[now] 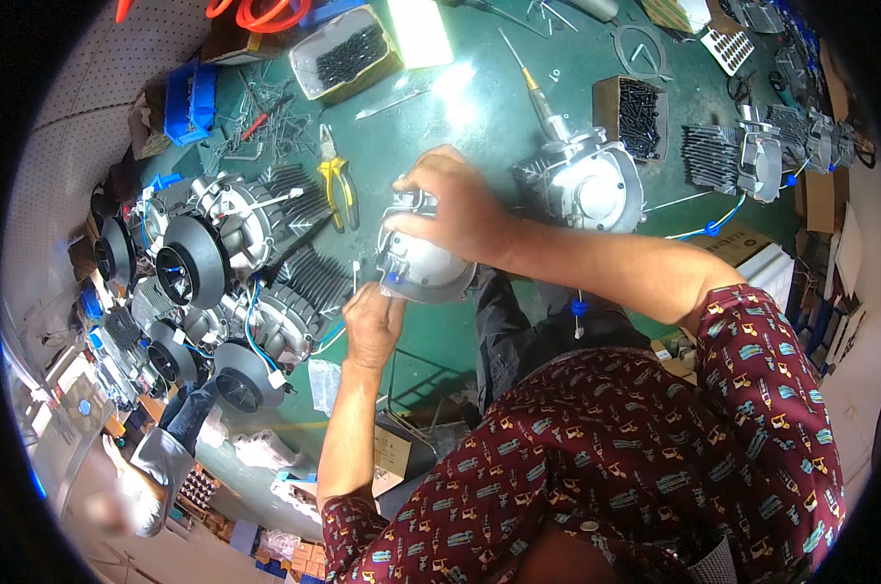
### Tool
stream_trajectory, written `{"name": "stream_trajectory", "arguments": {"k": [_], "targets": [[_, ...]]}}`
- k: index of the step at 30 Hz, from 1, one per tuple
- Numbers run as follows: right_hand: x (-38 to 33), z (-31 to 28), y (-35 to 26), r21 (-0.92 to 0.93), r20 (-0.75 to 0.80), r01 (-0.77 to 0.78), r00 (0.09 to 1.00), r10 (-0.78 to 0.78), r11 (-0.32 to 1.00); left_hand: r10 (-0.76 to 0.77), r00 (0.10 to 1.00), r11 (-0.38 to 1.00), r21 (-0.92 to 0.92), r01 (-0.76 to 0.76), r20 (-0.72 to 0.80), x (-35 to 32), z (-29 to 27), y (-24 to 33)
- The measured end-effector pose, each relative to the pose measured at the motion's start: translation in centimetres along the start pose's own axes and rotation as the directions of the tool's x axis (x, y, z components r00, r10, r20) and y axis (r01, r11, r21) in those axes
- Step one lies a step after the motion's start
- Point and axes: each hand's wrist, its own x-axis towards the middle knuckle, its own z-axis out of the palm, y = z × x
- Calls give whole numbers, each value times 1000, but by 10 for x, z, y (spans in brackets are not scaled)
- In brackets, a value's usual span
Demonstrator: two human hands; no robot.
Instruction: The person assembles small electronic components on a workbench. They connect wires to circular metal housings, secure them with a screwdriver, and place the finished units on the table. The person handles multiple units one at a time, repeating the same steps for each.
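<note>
My right hand (452, 200) is wrapped over the top of a silver cast-metal motor housing (427, 268) with a rounded cover, near the bench's front edge. My left hand (372, 326) is closed at the housing's lower left edge. What its fingers pinch is too small to make out. Left of the housing lie pliers (338, 185) with yellow-and-black handles. A second finned housing (596, 190) with a round face rests to the right. Behind it, a screwdriver (541, 92) with a long shaft and yellowish handle points away from me.
Finned motors with black fan wheels (193, 263) crowd the left side. Boxes of dark screws (341, 56) (640, 117) stand farther back. Hex keys (256, 122) lie near a blue bin (189, 102). More finned housings (742, 156) sit right. Another person (158, 467) is at lower left.
</note>
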Motion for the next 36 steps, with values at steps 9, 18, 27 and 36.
{"name": "stream_trajectory", "arguments": {"k": [9, 18, 27, 36], "targets": [[1, -6, 2, 17, 13, 4, 1000, -4, 1000, -418, 784, 665, -434, 608, 459, 2, -25, 11], [0, -4, 4, 70, 56, 5, 998, -9, 998, -302, 717, 484, -547, 683, 629, 6, -13, -10], [5, -5, 3, 44, 62, 32, 997, -35, 998, 13, 988, 997, -73, -2, 155, 10, -11, -1], [4, -2, 0, 40, 84, -19, 996, 16, 999, -452, 892, 829, -360, 428, 21, -19, 3, 14]]}}
